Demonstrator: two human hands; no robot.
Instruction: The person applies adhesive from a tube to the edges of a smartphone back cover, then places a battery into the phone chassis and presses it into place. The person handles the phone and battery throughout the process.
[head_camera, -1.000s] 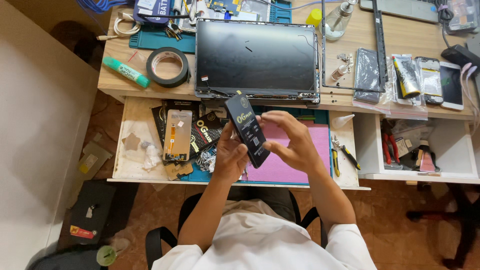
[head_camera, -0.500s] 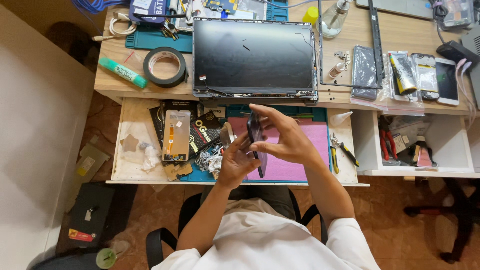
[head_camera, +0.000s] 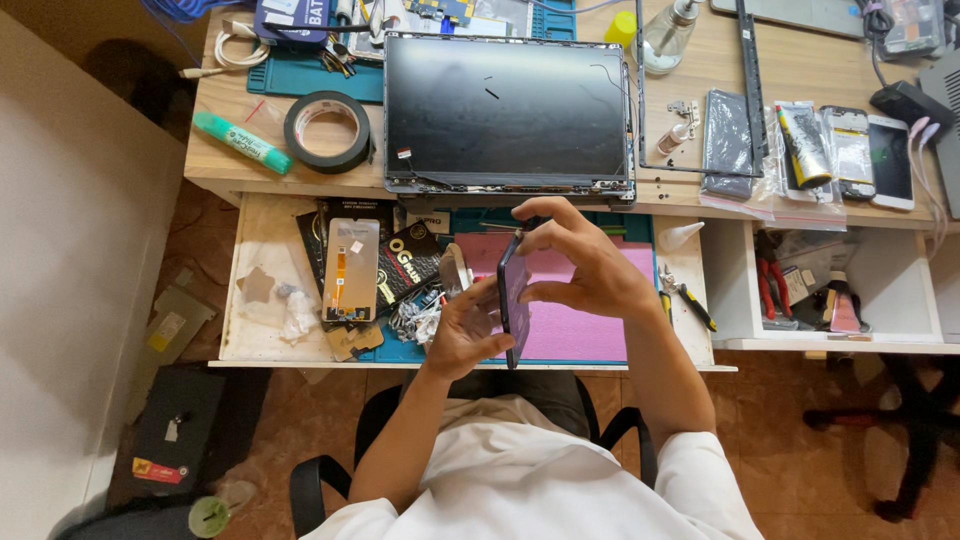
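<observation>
Your right hand (head_camera: 585, 270) has its fingers (head_camera: 545, 215) curled over the top edge of a dark phone (head_camera: 513, 300), thumb pressed to its side; your left hand (head_camera: 465, 325) cups the same phone from below, fingers closed against its back; the phone stands on edge between both hands, turned nearly edge-on to the camera, held above a pink mat (head_camera: 590, 330) in the pulled-out drawer (head_camera: 260, 330); just left of your left hand lies a tangle of small metal parts (head_camera: 415, 318), then a black packet (head_camera: 410, 265) and a phone screen panel (head_camera: 350, 270) lying back up; beyond the drawer, on the table (head_camera: 235, 165), rests a dismantled laptop display (head_camera: 505, 112); to its left sit a roll of black tape (head_camera: 327, 131) and a green marker (head_camera: 242, 142); to its right lie several phones (head_camera: 888, 160) in a row.
</observation>
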